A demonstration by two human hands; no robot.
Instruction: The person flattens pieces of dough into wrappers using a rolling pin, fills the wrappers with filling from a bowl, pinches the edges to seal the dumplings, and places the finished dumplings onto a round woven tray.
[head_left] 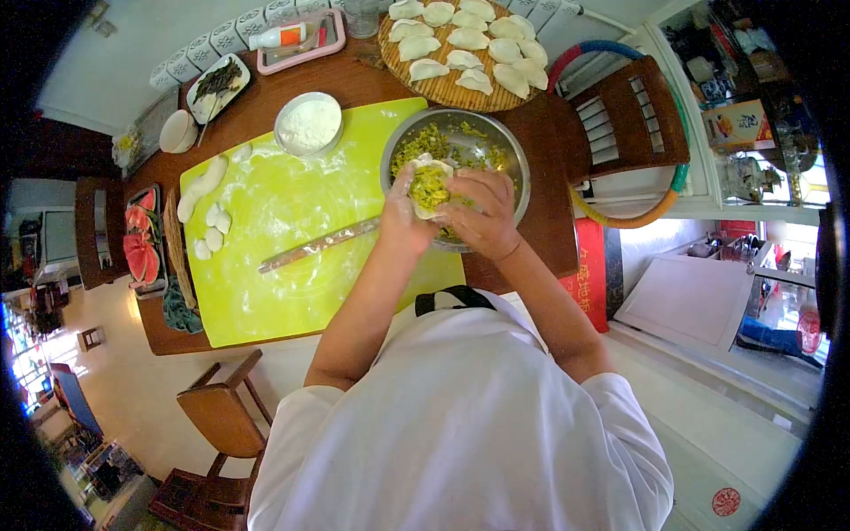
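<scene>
A round dumpling wrapper [430, 187] topped with yellow-green filling is held over the near side of a metal bowl [524, 177]. My left hand [407, 216] cups the wrapper from the left, fingers closed around it. From the right, my right hand [482, 212] has its curled fingers at the wrapper's edge. More chopped filling [482, 153] lies inside the bowl, partly hidden by my hands. A floury rolling pin [319, 245] rests on the green mat [292, 305], its right end close to my left wrist.
Finished dumplings [467, 38] cover a round woven tray [390, 55] at the back. A bowl of flour [309, 124], a dough roll [203, 188] and several dough pieces [213, 237] are on the mat. Watermelon slices [142, 246] sit left; a chair [629, 115] stands right.
</scene>
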